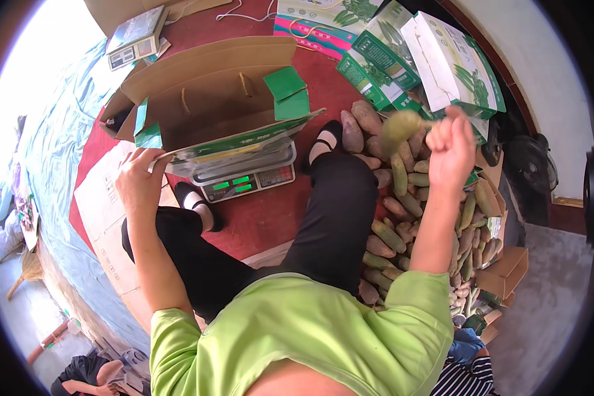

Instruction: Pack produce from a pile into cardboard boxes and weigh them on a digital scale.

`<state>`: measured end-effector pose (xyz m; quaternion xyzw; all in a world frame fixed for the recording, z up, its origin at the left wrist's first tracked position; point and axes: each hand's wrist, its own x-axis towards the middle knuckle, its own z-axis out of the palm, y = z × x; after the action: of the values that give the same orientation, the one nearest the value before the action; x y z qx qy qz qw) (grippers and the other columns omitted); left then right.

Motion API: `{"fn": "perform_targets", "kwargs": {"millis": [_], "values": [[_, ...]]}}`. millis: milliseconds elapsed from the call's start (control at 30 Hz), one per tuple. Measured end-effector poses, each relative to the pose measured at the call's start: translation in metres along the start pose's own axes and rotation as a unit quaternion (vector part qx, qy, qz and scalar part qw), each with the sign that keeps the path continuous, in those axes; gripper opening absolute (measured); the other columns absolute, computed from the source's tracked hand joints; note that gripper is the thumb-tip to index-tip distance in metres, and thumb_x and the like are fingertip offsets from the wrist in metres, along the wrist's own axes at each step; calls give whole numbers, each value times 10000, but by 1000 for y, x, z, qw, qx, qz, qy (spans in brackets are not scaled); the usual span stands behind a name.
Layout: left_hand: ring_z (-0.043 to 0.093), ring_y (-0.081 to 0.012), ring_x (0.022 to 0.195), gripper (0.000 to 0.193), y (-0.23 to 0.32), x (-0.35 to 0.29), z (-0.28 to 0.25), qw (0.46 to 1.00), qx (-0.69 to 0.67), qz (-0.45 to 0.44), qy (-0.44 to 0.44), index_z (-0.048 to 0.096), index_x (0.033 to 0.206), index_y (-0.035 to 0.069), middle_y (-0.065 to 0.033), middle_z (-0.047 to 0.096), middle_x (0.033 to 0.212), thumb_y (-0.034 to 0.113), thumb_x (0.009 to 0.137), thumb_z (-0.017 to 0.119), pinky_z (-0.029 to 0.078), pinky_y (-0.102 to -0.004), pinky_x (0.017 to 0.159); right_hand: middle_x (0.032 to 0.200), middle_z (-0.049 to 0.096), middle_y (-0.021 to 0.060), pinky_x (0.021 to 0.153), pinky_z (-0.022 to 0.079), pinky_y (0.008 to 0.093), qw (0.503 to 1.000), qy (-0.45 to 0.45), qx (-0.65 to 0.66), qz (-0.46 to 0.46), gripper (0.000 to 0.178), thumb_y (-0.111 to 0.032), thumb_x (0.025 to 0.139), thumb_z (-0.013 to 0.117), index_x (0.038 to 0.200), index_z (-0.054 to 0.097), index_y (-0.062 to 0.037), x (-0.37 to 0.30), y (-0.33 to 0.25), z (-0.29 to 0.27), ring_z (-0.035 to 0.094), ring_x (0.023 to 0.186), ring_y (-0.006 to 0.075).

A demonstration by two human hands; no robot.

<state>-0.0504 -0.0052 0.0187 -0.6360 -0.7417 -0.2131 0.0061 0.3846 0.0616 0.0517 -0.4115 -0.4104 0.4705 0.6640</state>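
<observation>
Through my remote view, the left hand [139, 175] is pinching the near-left corner of the carton [211, 109] on the scale [251, 184]; the right hand [451, 148] is gripping a blurred radish [400, 130] by its thin end, above the pile [388, 235]. I'm judging it firm, weighty; its middle is offering surer hold.

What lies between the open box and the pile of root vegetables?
In the head view, the person's right foot and black trouser leg lie between the open box and the pile of root vegetables, with some red floor covering.
</observation>
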Motion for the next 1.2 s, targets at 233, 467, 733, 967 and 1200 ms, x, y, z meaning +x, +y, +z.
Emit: {"fn": "perform_targets", "kwargs": {"millis": [233,467,733,967,1200], "values": [[604,-265,795,125,-1,-1,-1,1000,-7,15,-3,675,803,96,-49,645,797,209,751,676,461,-353,690,576,284,-62,537,280,230,930,-316,184,-43,220,-172,919,460,1041,580,-33,39,-43,121,306,535,64],[595,-270,756,125,-7,-6,-2,999,-32,28,-5,667,828,67,-74,631,783,181,776,662,449,-337,660,599,437,-28,541,373,257,977,-207,9,52,177,-136,889,478,924,621,-39,31,49,205,424,566,77],[597,-253,740,95,-3,-3,2,999,-28,36,-11,652,834,44,-86,619,783,123,781,651,448,-319,668,862,663,135,740,484,374,831,-349,-427,-73,185,-132,857,479,879,647,-56,4,107,192,630,827,286],[598,-234,746,105,-22,-4,11,997,-73,8,-17,657,858,25,-93,625,786,100,783,656,453,-312,686,837,653,114,706,487,380,939,-161,-253,-166,134,-158,804,569,837,656,-62,3,74,119,620,792,300],[592,-201,747,131,-17,-1,8,998,-62,-5,-28,661,886,1,-88,636,801,97,797,649,456,-303,705,835,645,131,736,479,348,887,55,-459,18,170,-204,807,584,882,649,-66,-25,157,-105,624,829,276]]}}
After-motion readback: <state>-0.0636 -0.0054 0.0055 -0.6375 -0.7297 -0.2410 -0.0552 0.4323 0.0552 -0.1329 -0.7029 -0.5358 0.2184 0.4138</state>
